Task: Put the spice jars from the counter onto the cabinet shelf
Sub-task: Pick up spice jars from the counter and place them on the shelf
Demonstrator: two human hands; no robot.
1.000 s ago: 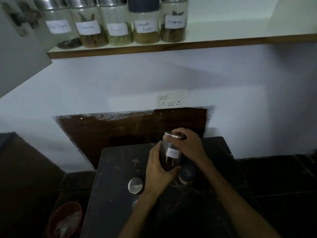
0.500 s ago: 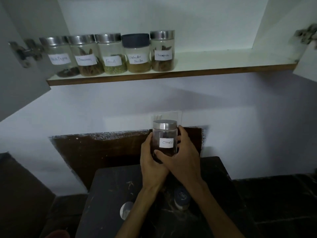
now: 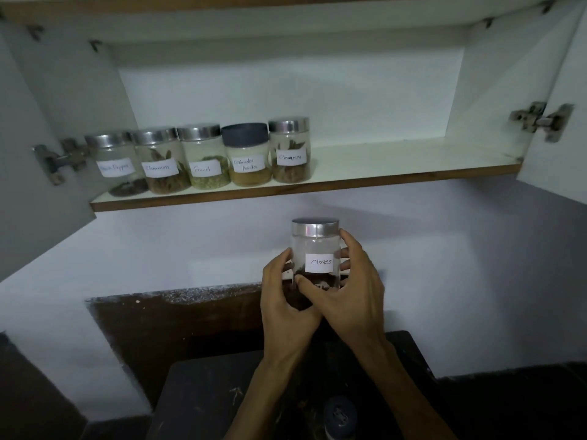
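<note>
Head view, looking forward and slightly up at an open wall cabinet. At centre, a clear glass jar [image 3: 315, 249] with a silver lid and a white label reading "Cloves" is held upright in the air, below the shelf and above the dark table [image 3: 203, 398]. Dark cloves fill its lower part. Both hands grasp it: the left hand [image 3: 286, 296] wraps its left side and base, and the right hand [image 3: 352, 290] clasps its right side, with the thumb across the lower front and fingertips near the lid. Both grips are clenched on the jar.

Above, the white shelf [image 3: 397, 157] has a brown front edge. Five jars stand in a row on its left part, touching or just beside one another. From left to right: a silver-lidded jar [image 3: 116, 166] with a label too blurred to read fully; a second silver-lidded jar [image 3: 160, 165] holding brown pieces; a fennel jar [image 3: 203, 160] with greenish seeds; a coriander jar [image 3: 247, 155] with a dark lid and tan powder; and a fifth jar [image 3: 289, 150] with a silver lid and brown bark-like pieces. The shelf's right part lies directly above and to the right of the held jar.

Cabinet doors stand open at both sides, with a metal hinge [image 3: 540, 119] on the right and another on the left. On the near table, low in the view, a dark-lidded jar [image 3: 340, 417] sits beside the right forearm.
</note>
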